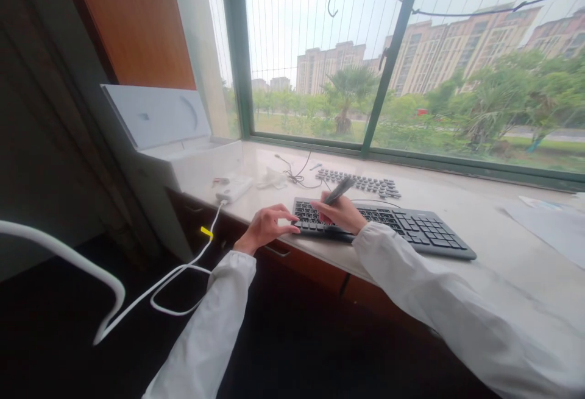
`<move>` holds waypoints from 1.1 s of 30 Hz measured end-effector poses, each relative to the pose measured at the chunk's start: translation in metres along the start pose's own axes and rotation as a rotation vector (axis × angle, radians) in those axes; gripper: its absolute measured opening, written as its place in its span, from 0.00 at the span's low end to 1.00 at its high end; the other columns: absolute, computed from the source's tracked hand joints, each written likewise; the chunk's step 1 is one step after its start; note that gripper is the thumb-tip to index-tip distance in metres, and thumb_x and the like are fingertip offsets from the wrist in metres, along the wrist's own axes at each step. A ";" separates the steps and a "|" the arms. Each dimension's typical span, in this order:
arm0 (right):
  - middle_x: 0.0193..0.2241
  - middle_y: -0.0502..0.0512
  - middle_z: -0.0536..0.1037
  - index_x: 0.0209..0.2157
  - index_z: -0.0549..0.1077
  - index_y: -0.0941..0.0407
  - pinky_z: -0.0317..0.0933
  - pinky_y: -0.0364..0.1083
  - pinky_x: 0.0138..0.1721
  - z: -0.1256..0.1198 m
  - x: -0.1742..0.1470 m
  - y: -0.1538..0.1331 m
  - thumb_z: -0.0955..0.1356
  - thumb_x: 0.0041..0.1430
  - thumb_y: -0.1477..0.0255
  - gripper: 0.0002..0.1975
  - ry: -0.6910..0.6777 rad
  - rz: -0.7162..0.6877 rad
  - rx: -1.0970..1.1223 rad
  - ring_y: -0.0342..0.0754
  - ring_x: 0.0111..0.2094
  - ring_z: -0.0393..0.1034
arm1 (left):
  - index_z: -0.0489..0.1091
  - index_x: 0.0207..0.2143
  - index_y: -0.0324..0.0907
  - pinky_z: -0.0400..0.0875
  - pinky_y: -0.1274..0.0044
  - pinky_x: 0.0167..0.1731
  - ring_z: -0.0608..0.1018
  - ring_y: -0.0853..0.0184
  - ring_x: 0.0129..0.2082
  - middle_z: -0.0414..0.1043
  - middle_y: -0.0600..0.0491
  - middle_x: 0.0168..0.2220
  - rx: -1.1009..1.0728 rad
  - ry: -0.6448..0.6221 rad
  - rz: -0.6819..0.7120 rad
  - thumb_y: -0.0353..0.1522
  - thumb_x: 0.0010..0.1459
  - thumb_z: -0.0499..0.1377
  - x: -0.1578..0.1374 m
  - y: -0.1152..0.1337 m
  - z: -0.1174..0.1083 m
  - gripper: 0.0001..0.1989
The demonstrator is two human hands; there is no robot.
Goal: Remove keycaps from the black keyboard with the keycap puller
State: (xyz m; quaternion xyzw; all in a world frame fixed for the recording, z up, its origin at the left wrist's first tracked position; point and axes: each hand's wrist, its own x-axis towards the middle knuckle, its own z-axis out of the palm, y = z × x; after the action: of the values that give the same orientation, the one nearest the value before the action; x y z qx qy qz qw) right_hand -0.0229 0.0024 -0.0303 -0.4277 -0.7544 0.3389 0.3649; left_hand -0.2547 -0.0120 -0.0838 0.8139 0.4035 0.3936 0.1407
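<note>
A black keyboard [425,231] lies along the front of the windowsill desk. Many keycaps are off its left and middle part, while its right-hand number block still has keys. My left hand [269,226] is at the keyboard's left end, thumb and forefinger closed on its corner. Over the bare key sockets, my right hand [340,213] grips a dark brush [340,189] like a pen, its wide end pointing up and away. The brush's lower end is hidden by my fingers. Behind the keyboard, loose keycaps [359,181] are laid out in rows.
A white open box [159,116] stands at the left. Near it are a white power strip [234,189] with a hanging white cord [171,274], crumpled clear plastic [273,178] and a coiled dark cable [295,175]. Papers [548,228] lie at the right. A window [315,52] rises behind.
</note>
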 end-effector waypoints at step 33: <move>0.13 0.50 0.67 0.14 0.62 0.56 0.46 0.43 0.24 0.051 0.011 -0.020 0.62 0.53 0.71 0.15 0.199 0.009 -0.434 0.42 0.18 0.59 | 0.77 0.36 0.47 0.62 0.80 0.28 0.66 0.76 0.22 0.75 0.58 0.37 0.093 0.017 0.020 0.44 0.57 0.61 -0.001 0.002 0.001 0.12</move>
State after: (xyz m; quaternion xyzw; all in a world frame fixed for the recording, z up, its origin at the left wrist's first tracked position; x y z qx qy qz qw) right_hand -0.0780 -0.0060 -0.0367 -0.5310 -0.7678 0.1266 0.3355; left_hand -0.2531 -0.0142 -0.0841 0.8201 0.4145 0.3829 0.0951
